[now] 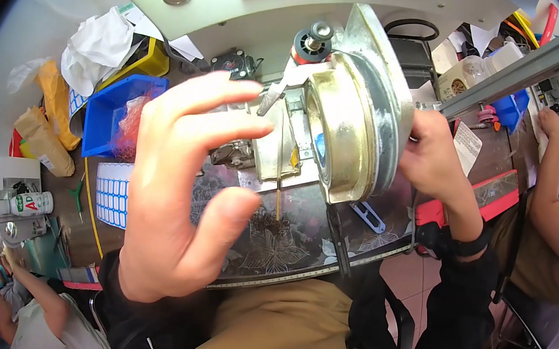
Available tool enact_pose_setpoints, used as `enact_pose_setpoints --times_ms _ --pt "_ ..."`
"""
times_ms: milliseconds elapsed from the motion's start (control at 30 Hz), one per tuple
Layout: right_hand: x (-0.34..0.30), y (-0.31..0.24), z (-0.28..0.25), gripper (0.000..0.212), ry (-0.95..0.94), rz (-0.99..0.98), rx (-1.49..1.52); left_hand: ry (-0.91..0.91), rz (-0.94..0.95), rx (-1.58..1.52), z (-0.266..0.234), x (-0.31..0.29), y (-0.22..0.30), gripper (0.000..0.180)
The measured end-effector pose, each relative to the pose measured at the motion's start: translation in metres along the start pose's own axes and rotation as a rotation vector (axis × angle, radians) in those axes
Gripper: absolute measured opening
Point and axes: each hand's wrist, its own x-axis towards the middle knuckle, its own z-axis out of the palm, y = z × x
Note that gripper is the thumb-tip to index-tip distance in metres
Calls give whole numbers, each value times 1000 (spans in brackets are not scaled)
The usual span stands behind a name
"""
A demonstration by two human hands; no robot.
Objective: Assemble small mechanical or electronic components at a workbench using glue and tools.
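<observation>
In front of me stands a machine with a wide brass-coloured ring (pixel 345 134) set against a grey upright metal plate (pixel 394 84). My left hand (pixel 174 196) is raised to the left of the ring, fingers and thumb spread, holding nothing. My right hand (pixel 437 160) is closed at the right side of the plate; its fingertips and whatever they grip are hidden. A black-and-red knob (pixel 313 45) sits above the ring's left edge. Behind my left fingertips lies a metal block (pixel 276 149) on the machine's base.
On the left are a blue bin (pixel 96 126), crumpled white paper (pixel 99 45) and a blue-and-white label roll (pixel 113 184). A blue slotted tool (pixel 367 216) lies near the table's front edge. A red-edged box (pixel 499 196) stands right. People work on both sides.
</observation>
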Motion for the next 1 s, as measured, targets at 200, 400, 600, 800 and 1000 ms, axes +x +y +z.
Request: enact_pose_setpoints --times_ms 200,400,600,800,1000 --pt "29 -10 2 16 -208 -168 3 -106 6 295 5 15 12 43" --pt "26 -9 6 25 -145 -274 156 -171 -26 485 17 27 26 40" --pt "25 -12 5 25 -154 -238 163 -131 -2 563 22 29 27 28" --pt "25 -8 10 21 -113 -281 214 -80 80 594 30 31 23 20" --pt "7 -1 -4 11 46 -123 15 -62 99 462 0 6 4 18"
